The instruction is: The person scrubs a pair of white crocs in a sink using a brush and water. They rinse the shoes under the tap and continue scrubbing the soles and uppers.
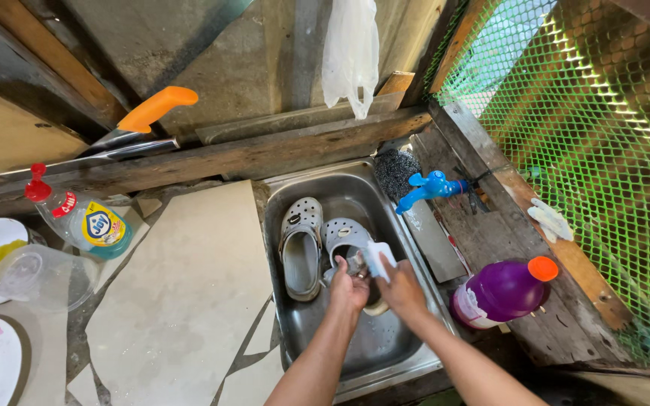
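Right fingers [382,265] curled round a small white scrub brush [377,256], pressed on the heel of a grey clog [344,234]. Left hand [347,286] fingers closed on that clog's heel end, steadying it. Right hand [402,289] is just beside the left. Both sit inside the steel sink [295,331]. Second grey clog [302,244] lies sole-down in the sink, left of the held one. Blue tap [426,188] at the sink's right rim. Purple bottle [502,292] lies right of the sink.

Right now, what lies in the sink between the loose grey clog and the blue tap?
In the head view, the second grey clog lies there, between the loose clog and the blue tap. Both hands work at it: left hand, right hand with a white brush.
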